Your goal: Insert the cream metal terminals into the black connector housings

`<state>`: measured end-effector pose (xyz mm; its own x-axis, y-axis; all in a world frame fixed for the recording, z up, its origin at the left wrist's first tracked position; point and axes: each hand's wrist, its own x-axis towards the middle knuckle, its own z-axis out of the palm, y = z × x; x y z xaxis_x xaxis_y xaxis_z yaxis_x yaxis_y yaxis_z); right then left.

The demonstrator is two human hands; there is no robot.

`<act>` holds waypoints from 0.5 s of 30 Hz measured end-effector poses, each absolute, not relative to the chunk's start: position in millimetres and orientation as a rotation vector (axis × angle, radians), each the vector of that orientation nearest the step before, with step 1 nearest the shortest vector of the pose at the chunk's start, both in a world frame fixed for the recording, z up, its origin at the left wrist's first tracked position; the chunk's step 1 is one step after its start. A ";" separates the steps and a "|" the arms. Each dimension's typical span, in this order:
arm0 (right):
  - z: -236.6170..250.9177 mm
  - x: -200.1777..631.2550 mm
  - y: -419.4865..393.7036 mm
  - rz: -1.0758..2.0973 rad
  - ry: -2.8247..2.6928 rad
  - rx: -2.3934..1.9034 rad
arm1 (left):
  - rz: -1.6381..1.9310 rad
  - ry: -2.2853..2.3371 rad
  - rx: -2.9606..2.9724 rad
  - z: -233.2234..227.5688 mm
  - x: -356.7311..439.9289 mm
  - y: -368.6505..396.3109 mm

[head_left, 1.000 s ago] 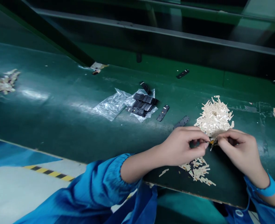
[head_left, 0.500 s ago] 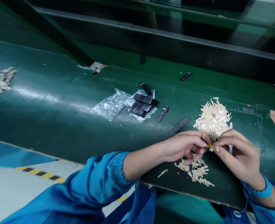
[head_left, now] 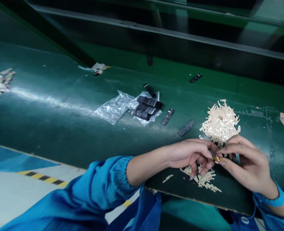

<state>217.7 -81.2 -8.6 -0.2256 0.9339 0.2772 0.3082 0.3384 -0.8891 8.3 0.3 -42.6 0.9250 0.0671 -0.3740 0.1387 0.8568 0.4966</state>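
Note:
My left hand (head_left: 197, 155) and my right hand (head_left: 245, 163) meet at the fingertips above the near edge of the bench. Between them is a small amber-coloured strip (head_left: 217, 158), pinched by the fingers of both hands; its exact kind is too small to make out. A dark edge shows beside it at my left fingertips. Right behind the hands lies a heap of small cream-coloured flat pieces (head_left: 220, 122). Under my left fingers spreads a smaller scatter of similar cream pieces (head_left: 206, 179), partly hidden by the hand.
Black slotted plastic parts (head_left: 146, 107) lie on a clear plastic bag (head_left: 115, 107) left of the heap. Two loose dark plates, one a grey-black plate (head_left: 186, 128), rest nearby. Another cream pile (head_left: 1, 81) is at far left. A dark post (head_left: 60, 35) slants down to the bench.
My hands have shifted slightly, with the amber strip now a little lower and tilted differently between the fingertips. A dark edge has come into view there. The piles look the same.

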 end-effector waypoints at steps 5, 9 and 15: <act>-2.6 215.8 -82.0 0.917 -1.756 -1.141 | -0.080 0.415 0.534 -36.0 8.3 2.5; -0.4 214.8 -82.0 0.937 -1.642 -1.220 | -0.064 0.436 0.527 -31.2 8.3 4.1; -6.2 214.6 -79.7 1.008 -1.356 -1.420 | 0.313 0.652 0.938 -21.0 12.2 -4.3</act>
